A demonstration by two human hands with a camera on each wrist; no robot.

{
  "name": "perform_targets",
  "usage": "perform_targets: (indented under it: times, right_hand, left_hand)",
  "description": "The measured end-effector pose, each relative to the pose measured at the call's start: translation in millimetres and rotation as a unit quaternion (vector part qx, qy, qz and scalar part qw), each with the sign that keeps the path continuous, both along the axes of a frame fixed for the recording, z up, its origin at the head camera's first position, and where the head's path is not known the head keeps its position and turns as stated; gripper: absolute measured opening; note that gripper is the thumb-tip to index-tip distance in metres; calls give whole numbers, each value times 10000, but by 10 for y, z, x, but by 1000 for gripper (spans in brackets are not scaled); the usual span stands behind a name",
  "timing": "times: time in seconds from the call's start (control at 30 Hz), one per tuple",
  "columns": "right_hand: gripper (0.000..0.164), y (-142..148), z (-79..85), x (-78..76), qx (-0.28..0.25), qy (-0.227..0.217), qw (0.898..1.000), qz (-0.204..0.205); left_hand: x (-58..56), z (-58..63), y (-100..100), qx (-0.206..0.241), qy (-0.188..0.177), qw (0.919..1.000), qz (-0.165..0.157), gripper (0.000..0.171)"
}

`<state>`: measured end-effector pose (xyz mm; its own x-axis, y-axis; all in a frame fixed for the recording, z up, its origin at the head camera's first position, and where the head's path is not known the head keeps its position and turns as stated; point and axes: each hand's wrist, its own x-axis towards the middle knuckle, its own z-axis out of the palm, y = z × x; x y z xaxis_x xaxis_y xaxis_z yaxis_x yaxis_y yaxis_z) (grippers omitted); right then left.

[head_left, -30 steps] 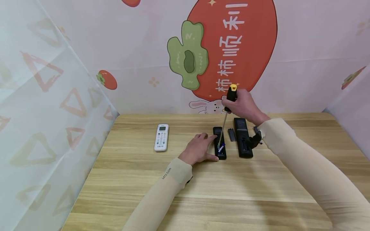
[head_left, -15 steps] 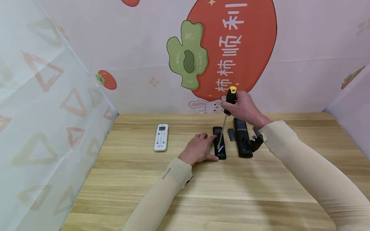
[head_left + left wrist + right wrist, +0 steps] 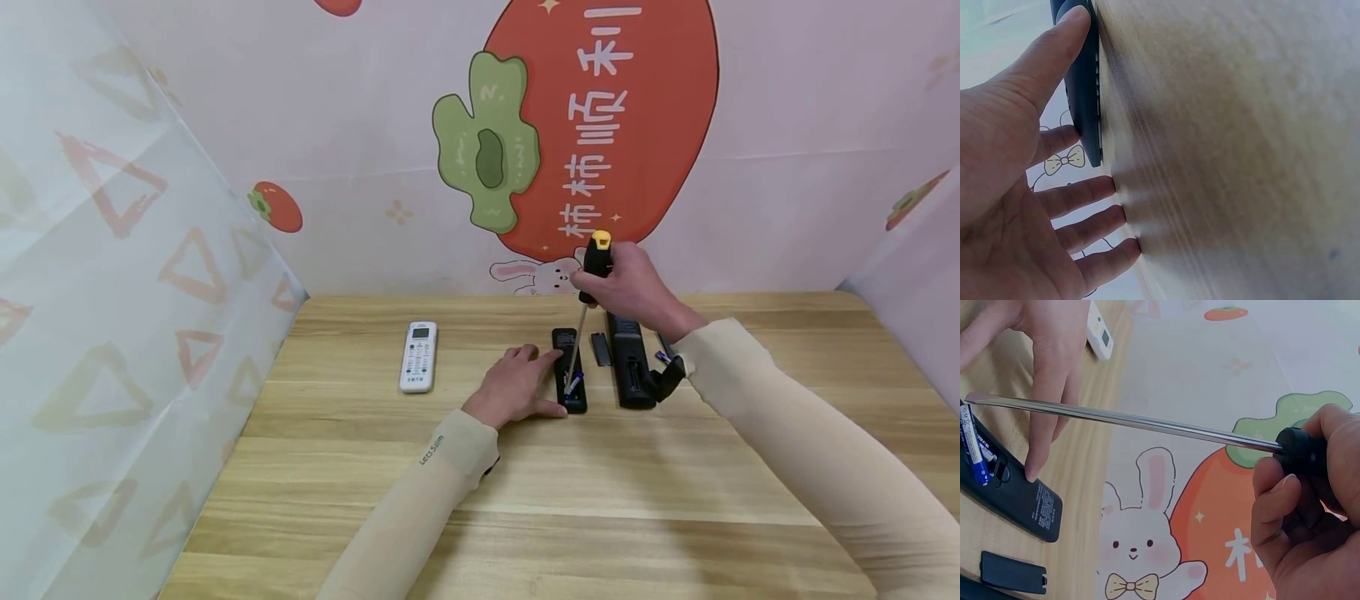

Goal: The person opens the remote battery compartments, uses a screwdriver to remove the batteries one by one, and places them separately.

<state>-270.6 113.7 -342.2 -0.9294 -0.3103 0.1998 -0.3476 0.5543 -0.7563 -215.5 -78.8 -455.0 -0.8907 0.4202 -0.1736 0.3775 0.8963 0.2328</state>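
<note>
Gripping a steel-shafted screwdriver (image 3: 1129, 420) by its black-and-yellow handle in the tightly curled right hand (image 3: 630, 279), with its tip at the uncovered battery compartment (image 3: 1002, 474) of a slim black plastic remote control (image 3: 1019, 499), face down on a wood-grain table (image 3: 562, 500). Shows, within that compartment, blue-and-white cylindrical batteries (image 3: 972, 444), including one tilted up. Touches the remote with thumb and index finger of the spread left hand (image 3: 517, 387), otherwise holding nothing. Includes, just beside, a small black rectangular cover (image 3: 1013, 573) and a larger black remote control (image 3: 630, 358), with compartment contents too small to tell.

A booth-like work spot, kind of room unclear: wood-grain table (image 3: 570, 500), cartoon-printed sheets (image 3: 360, 108) on three sides.
</note>
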Motion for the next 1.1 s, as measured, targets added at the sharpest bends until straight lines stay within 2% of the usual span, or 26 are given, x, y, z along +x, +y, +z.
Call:
perform_targets:
  times: [0.5, 0.7, 1.1]
  right_hand:
    - [21, 6, -26, 82, 15, 136, 9994, 328]
    - [18, -10, -30, 83, 21, 224, 9991, 345]
    - [21, -25, -50, 96, 98, 122, 9996, 235]
  left_hand:
    - [18, 2, 0, -23, 58, 10000, -60, 93]
    - [16, 21, -4, -37, 135, 9999, -51, 93]
    - [15, 28, -9, -16, 116, 9999, -60, 93]
